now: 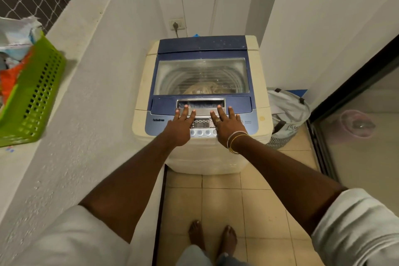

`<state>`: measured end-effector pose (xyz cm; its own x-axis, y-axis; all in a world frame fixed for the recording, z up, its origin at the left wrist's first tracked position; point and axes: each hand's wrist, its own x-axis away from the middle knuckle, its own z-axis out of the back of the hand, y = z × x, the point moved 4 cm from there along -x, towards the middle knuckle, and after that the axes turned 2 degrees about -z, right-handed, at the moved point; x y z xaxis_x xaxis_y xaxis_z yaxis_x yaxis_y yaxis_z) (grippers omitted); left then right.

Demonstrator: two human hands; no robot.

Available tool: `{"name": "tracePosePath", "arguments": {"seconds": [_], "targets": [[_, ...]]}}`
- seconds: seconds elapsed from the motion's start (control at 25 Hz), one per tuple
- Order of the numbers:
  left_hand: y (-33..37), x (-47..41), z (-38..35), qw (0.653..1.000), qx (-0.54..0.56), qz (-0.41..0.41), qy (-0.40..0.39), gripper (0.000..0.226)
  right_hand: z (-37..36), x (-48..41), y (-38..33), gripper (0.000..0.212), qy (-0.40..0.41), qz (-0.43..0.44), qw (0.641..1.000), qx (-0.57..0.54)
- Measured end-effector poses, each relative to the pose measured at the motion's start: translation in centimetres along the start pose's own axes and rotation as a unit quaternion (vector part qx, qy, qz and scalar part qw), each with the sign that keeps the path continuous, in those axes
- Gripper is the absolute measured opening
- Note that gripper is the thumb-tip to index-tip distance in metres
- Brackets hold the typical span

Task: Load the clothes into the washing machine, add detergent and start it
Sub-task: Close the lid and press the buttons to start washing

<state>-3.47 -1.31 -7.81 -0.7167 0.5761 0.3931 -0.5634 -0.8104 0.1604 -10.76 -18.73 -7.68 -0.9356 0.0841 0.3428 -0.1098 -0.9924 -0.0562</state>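
A cream top-loading washing machine (259,75) with a blue lid (200,46) stands in front of me. The lid is down, and through its clear window (201,71) I see beige clothes (203,89) in the drum. My left hand (180,124) and my right hand (225,122) lie flat with straight fingers on the control panel (201,124), fingertips reaching the lid's silver handle (200,103). Neither hand holds anything. No detergent is plainly identifiable.
A green plastic basket (34,97) with bags and packets sits on the white ledge at left. A grey laundry bag (285,114) stands on the tiled floor right of the machine. A glass sliding door (356,136) runs along the right. A plug sits in the wall socket (177,25).
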Motion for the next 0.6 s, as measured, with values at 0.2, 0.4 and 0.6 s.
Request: {"name": "tracePosePath", "arguments": {"seconds": [0.2,0.4,0.6], "targets": [[-0.4,0.0,0.1,0.999,0.025,-0.013,-0.015,0.091,0.1,0.0,-0.2,0.074,-0.008,-0.005,1.000,0.005],[-0.5,0.2,0.9,0.999,0.037,-0.024,-0.025,0.082,0.9,0.5,-0.2,0.070,-0.027,-0.010,0.999,-0.026],[0.8,4.2,0.7,0.996,0.051,-0.038,0.067,0.063,2.0,4.2,0.2,0.052,0.088,-0.002,0.992,-0.092]]}}
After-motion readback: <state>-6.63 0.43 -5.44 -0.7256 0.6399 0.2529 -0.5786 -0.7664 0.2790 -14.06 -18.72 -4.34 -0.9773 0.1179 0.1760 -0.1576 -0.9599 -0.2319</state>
